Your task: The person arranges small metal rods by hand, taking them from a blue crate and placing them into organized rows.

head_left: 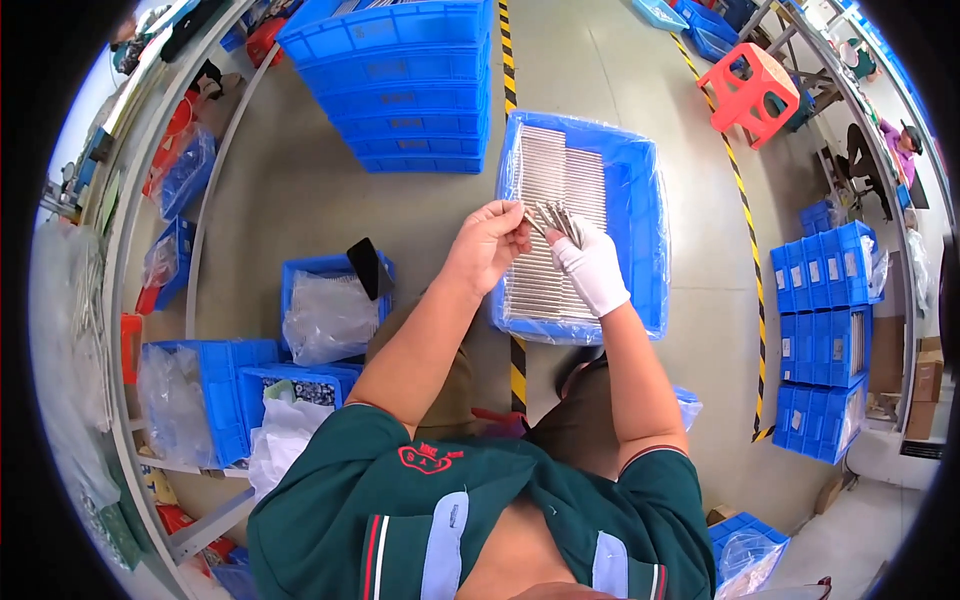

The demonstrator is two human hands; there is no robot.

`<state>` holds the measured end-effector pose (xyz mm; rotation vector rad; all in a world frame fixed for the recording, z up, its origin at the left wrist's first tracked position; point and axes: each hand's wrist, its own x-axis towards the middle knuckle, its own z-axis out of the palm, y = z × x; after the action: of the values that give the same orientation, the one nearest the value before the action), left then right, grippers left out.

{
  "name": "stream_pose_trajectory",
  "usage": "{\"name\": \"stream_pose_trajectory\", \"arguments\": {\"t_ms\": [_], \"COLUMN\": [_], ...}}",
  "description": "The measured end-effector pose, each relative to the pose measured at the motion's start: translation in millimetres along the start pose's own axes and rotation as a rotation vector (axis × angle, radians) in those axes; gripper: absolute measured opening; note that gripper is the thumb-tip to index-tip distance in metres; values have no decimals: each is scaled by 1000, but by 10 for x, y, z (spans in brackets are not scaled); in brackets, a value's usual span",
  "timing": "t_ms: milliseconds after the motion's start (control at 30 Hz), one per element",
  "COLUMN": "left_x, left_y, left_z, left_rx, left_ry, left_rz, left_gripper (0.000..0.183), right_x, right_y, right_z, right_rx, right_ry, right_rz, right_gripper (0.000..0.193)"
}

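My right hand (592, 268), in a white glove with a bare thumb, grips a small bundle of thin silvery metal rods (557, 220). Their ends fan out beyond the fingers. Close on its left, my bare left hand (488, 246) is closed in a pinch, thumb and finger on the end of one rod beside the bundle. Both hands are above a blue plastic bin (641, 200) lined with clear film. Inside it, similar rods (540, 290) lie side by side in two columns, the left one longer. My hands cover part of these rows.
Stacked blue crates (410, 100) rise beyond my left hand. Left of my knees are a bagged blue bin (290, 270), a dark phone-like slab (370, 268) and a bin of small parts (315, 390). Crates (822, 335) and a red stool (755, 88) stand right.
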<state>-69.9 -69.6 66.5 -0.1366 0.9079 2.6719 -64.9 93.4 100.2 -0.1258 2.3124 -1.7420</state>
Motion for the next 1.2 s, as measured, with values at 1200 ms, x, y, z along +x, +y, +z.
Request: {"name": "stream_pose_trajectory", "arguments": {"t_ms": [1200], "left_x": [-212], "left_y": [365], "left_z": [-254], "left_rx": [281], "left_ry": [51], "left_rz": [-9], "left_gripper": [11], "right_x": [72], "right_y": [-55], "right_z": [180], "right_rx": [280], "right_ry": [-352], "right_rz": [143], "right_gripper": [15]}}
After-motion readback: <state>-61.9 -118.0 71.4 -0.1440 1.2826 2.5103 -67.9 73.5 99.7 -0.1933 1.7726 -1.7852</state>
